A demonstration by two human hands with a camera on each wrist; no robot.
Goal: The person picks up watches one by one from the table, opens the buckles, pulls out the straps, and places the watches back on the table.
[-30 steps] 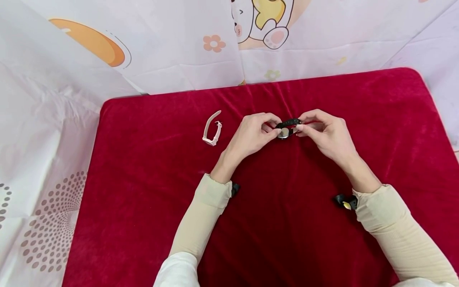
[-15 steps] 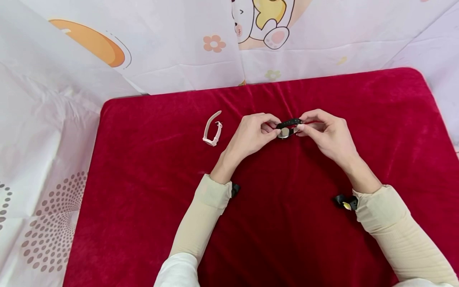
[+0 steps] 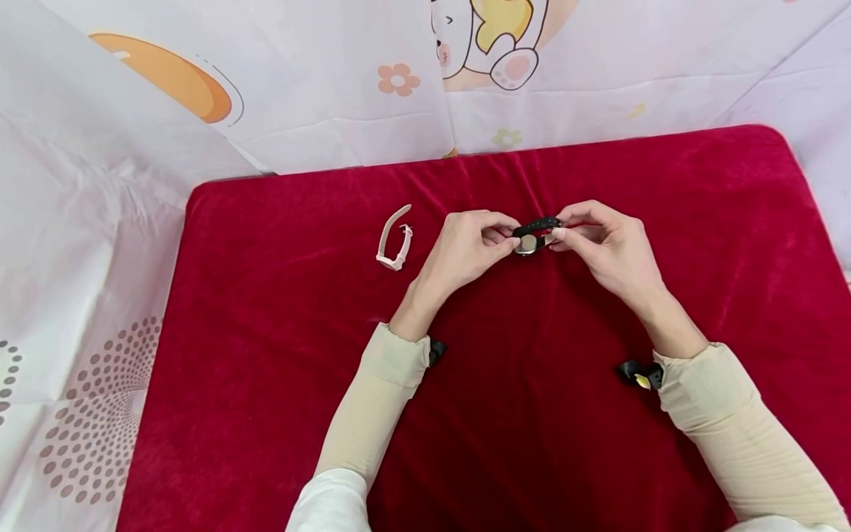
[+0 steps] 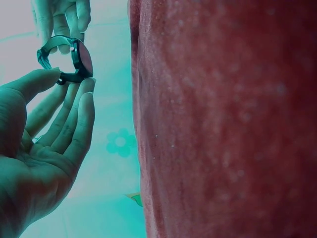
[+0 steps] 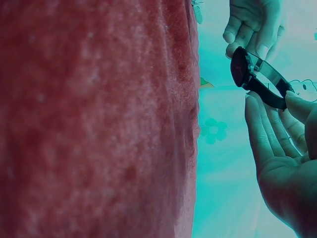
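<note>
Above the middle of a red cloth (image 3: 532, 384), a person's two hands hold a black watch (image 3: 534, 235) between them, lifted clear of the fabric. Left hand (image 3: 465, 251) pinches one side of the watch w/ thumb and forefinger, other fingers curled loosely beneath; right hand (image 3: 608, 247) pinches the opposite side the same way — fingertips of both nearly meet across the strap. From the head view, the watch's round, pale back faces up, dark strap arcing behind it.

Left wrist view: the watch (image 4: 69, 59) sits at the tips of the left hand (image 4: 44, 144), thumb on the strap, fingers straight-ish under the case; the dark dial faces the cloth (image 4: 223, 124). The right hand (image 4: 62, 20) shows at top, gripping the strap's far loop.

Right wrist view: the watch (image 5: 257, 77) is edge-on, dial toward the cloth (image 5: 94, 119), held by the right hand (image 5: 285, 163) at bottom and the left hand (image 5: 255, 25) at top.

Left of the hands, well apart from them, a white watch strap (image 3: 394, 238) lies on the cloth — bent, untouched. Both forearms wear beige sleeves (image 3: 372, 414), each w/ a small black camera (image 3: 640, 374) at the wrist. Pale cartoon-print sheets (image 3: 319, 96) surround the cloth at back and sides.
</note>
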